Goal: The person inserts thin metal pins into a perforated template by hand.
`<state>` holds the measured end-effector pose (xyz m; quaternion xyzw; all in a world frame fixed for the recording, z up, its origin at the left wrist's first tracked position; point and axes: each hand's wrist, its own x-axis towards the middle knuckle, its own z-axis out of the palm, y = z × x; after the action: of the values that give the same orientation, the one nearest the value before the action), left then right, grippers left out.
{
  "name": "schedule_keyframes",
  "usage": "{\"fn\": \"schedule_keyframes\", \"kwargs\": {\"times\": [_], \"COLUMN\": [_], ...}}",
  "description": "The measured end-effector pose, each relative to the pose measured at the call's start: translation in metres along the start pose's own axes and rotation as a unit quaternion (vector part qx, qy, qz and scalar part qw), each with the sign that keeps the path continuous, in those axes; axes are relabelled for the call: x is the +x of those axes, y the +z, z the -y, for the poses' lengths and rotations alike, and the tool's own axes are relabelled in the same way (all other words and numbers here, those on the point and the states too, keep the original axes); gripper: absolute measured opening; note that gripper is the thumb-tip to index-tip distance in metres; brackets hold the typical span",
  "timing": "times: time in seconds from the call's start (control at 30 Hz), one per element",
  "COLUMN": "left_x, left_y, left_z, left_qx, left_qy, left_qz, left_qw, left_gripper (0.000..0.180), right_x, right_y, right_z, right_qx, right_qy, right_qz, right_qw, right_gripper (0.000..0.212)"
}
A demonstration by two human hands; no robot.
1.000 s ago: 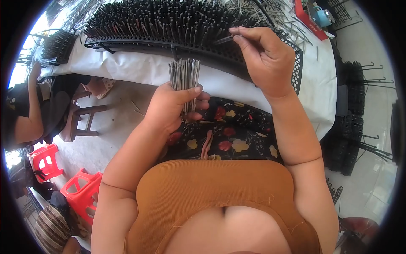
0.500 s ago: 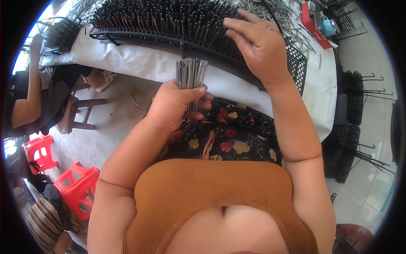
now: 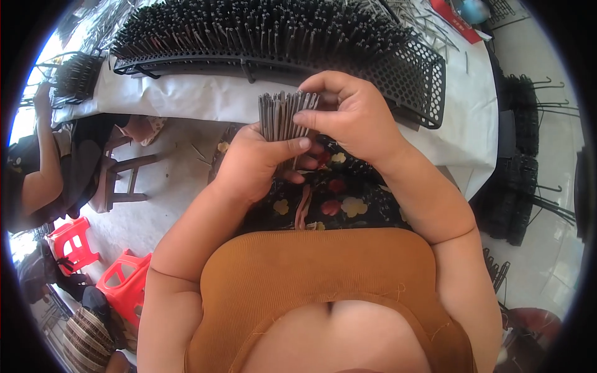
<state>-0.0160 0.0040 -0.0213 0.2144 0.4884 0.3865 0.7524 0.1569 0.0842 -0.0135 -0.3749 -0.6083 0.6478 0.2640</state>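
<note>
My left hand (image 3: pixel 252 158) is wrapped round an upright bundle of thin grey metal rods (image 3: pixel 277 118), held above my lap. My right hand (image 3: pixel 357 118) has come to the bundle's right side, its thumb and fingers closed on the upper ends of some rods there. How many rods it pinches is hidden. Just beyond both hands stands a long black perforated rack (image 3: pixel 423 78), densely filled with upright dark rods (image 3: pixel 249 28). Bare holes show at the rack's right end.
The rack rests on a white-covered table (image 3: pixel 205 93) with loose rods scattered over it. A red box (image 3: pixel 457 22) sits at far right. On the left are another person's arm (image 3: pixel 43 152), a wooden stool (image 3: pixel 127 180) and red plastic stools (image 3: pixel 124 283). Black racks (image 3: pixel 519 155) stand on the right.
My right hand has moved from above the rack, down and left, to the bundle, and its fingers have closed on rods. My left hand keeps its hold on the bundle.
</note>
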Motion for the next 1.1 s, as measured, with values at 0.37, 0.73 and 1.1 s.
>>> {"fn": "schedule_keyframes", "kwargs": {"times": [0.37,0.73,1.1], "left_x": [0.001,-0.006,-0.006], "left_y": [-0.002,-0.002,-0.001], "left_z": [0.022,0.029,0.035], "left_qx": [-0.033,-0.012,0.001], "left_qy": [-0.071,-0.081,-0.029], "left_qz": [-0.007,-0.003,-0.046], "left_qw": [0.997,0.997,0.999], "left_gripper": [0.023,0.025,0.025], "right_x": [-0.012,-0.024,-0.026], "right_y": [0.004,0.009,0.012], "right_z": [-0.022,-0.038,-0.036], "right_qx": [0.024,0.131,0.016], "right_qy": [0.111,0.084,0.049], "right_qz": [0.016,-0.009,-0.026], "right_qw": [0.993,0.988,0.998], "right_gripper": [0.028,0.033,0.021]}}
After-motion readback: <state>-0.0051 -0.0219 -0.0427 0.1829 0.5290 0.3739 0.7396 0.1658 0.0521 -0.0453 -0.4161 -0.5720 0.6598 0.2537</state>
